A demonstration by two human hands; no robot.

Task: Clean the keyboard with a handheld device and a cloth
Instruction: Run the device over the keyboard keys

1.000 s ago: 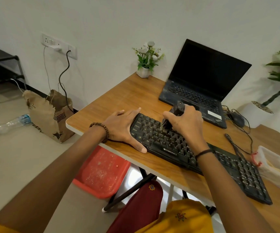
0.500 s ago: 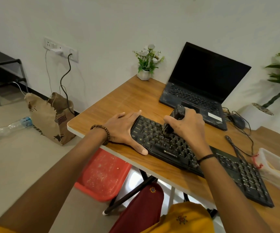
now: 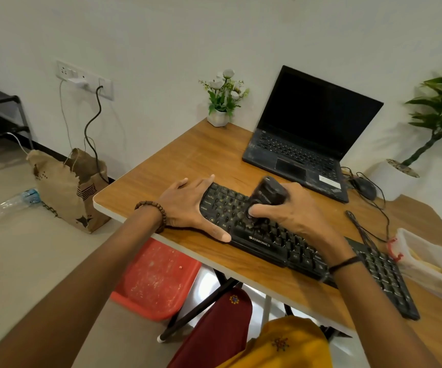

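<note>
A black keyboard (image 3: 267, 243) lies slantwise on the wooden desk (image 3: 188, 158) near its front edge. My left hand (image 3: 188, 205) lies flat on the keyboard's left end, thumb along the front edge, bracing it. My right hand (image 3: 294, 211) is closed around a small black handheld device (image 3: 266, 192), tilted with its lower tip down on the keys left of the middle. The keys under that hand are hidden. No cloth can be made out for certain.
An open black laptop (image 3: 307, 134) stands behind the keyboard, a small flower pot (image 3: 221, 112) to its left, a mouse (image 3: 364, 188) with cables to its right. A clear plastic container (image 3: 432, 264) sits at the right edge. A red stool (image 3: 156, 277) stands under the desk.
My right hand has shifted the device slightly along the left half of the keyboard. My left hand stays on the keyboard's left end.
</note>
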